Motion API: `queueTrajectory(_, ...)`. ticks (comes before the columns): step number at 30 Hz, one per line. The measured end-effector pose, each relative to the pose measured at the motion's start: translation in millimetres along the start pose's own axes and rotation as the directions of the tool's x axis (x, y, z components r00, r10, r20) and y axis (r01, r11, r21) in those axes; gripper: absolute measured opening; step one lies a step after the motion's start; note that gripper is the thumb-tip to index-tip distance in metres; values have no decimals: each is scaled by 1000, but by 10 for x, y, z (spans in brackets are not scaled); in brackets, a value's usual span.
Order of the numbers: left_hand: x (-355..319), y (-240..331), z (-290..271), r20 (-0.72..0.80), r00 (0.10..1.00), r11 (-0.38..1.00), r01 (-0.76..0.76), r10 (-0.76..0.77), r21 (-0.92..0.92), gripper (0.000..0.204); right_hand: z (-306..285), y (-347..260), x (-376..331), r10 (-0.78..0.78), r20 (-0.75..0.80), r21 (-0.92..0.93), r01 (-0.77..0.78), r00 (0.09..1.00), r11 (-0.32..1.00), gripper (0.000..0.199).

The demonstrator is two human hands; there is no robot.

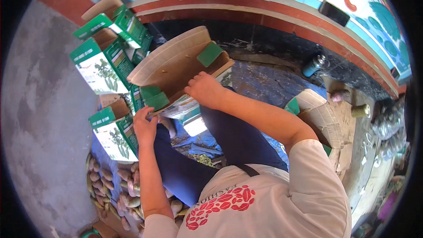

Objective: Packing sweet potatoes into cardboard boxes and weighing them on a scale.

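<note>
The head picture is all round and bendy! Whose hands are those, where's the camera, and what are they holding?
No robot here: these are a person's own bare hands. A wide fisheye camera on their head looks down, which bends straight edges. The left hand is at the near left corner of an open cardboard box; the right hand is on its near edge. How tightly they grip is hard to tell. Green-and-white boxes stand to the left. Below those, what look like sweet potatoes lie beside a blue sheet.
</note>
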State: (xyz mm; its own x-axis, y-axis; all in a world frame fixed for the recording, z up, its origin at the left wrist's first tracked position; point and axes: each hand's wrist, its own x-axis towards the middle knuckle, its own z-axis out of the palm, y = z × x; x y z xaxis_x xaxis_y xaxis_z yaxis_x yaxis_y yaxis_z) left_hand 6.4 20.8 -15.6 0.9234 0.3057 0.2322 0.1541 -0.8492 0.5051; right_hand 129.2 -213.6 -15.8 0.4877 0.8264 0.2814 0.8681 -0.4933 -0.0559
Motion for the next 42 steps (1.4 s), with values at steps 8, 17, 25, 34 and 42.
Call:
queueTrajectory(8,16,62,8,43,998,998,57,-55,-37,25,-494,366,-660,249,-640,302,-61,727,951,25)
queueTrajectory(17,37,33,43,5,996,995,85,-85,-45,24,585,1089,-1761,896,330,-8,-948,298,318,28)
queueTrajectory(25,80,-104,45,5,1000,1000,15,-15,1,22,1225,855,-1579,711,677,-240,-856,191,458,42)
queueTrajectory(34,82,-28,47,19,999,998,-42,41,54,19,1758,713,-2325,825,564,-510,-774,28,375,42)
queueTrajectory(42,98,-44,59,19,999,995,-51,49,81,18,2110,648,-2536,812,584,-693,-513,12,506,45)
